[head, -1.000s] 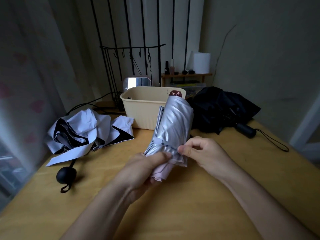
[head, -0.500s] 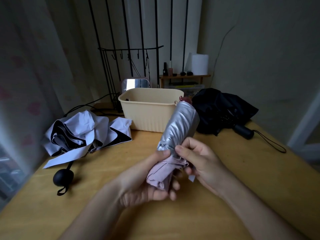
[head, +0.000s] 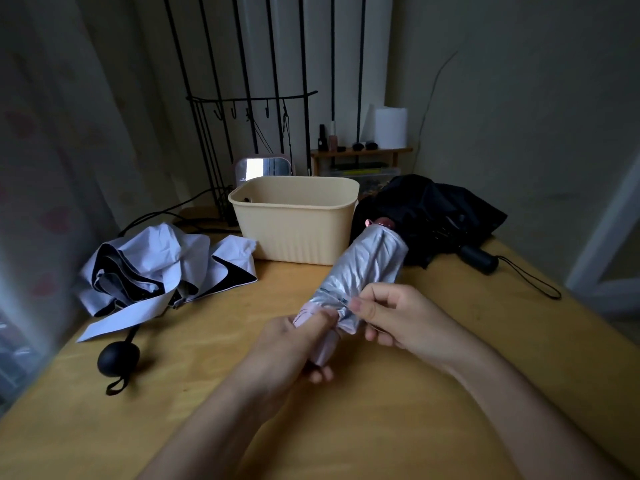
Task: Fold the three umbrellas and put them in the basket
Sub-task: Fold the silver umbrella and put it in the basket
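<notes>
The silver umbrella (head: 367,268) points away toward the basket (head: 294,233), whose contents are unseen. The left hand (head: 291,344) grips its handle; the right hand (head: 405,320) pinches its fabric.

Dim, soft room light; blurred, bowed edges.

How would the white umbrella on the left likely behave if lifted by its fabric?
Probably floppy: the white umbrella lies in loose, crumpled folds, so the fabric would likely sag and trail. Its round black handle sticks out on a thin shaft and would probably dangle. Being ball-shaped, it might roll slightly if pushed.
</notes>
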